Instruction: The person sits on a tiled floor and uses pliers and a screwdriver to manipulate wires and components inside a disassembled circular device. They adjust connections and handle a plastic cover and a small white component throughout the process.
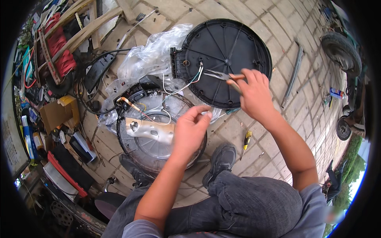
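Note:
My right hand point(254, 91) is closed round the handles of needle-nose pliers point(216, 74). The pliers' jaws point left, over the inside of a round black ribbed plastic cover point(242, 47), close to thin white and green wires point(194, 79). Lower and to the left, my left hand point(191, 129) has thumb and forefinger together; whatever they pinch, if anything, cannot be made out. That hand hovers over the right side of an opened round appliance body point(129, 144). Inside the body are a bent metal plate point(149, 129) and a copper-coloured tube end point(131, 104). Wires link body and cover.
A crumpled clear plastic bag point(147, 55) lies partly under both round parts. A yellow-handled screwdriver point(247, 141) rests on the paving near my shoe point(220, 162). Wood strips, a cardboard box point(59, 113) and clutter fill the left. A metal bar point(293, 75) and wheel point(342, 51) lie right.

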`<action>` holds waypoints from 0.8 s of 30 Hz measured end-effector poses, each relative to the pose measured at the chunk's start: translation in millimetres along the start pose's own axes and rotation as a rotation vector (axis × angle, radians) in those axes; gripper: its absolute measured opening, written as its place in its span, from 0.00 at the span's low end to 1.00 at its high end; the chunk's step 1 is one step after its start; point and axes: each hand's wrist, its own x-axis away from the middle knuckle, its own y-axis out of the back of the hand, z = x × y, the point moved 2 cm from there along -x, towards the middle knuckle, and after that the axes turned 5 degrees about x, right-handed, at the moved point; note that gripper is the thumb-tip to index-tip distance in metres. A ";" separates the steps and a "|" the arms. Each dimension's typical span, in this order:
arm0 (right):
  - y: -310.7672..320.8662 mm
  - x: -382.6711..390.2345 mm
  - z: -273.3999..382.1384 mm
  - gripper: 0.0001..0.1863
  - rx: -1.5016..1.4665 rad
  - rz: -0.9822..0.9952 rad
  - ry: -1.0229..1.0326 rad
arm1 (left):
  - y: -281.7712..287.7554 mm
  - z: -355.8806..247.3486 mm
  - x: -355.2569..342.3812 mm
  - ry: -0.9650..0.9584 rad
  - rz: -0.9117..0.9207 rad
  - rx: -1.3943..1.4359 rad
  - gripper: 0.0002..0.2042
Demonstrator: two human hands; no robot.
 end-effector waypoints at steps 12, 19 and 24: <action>-50.6 -73.4 11.9 0.13 0.400 -0.034 0.252 | 2.6 10.8 12.8 -0.146 0.137 -0.186 0.18; -49.9 -80.7 13.8 0.14 0.427 0.016 0.316 | 7.9 8.1 11.0 -0.131 0.129 -0.153 0.18; -49.9 -83.1 10.7 0.13 0.368 0.129 0.322 | 8.8 7.5 11.4 -0.146 0.121 -0.128 0.18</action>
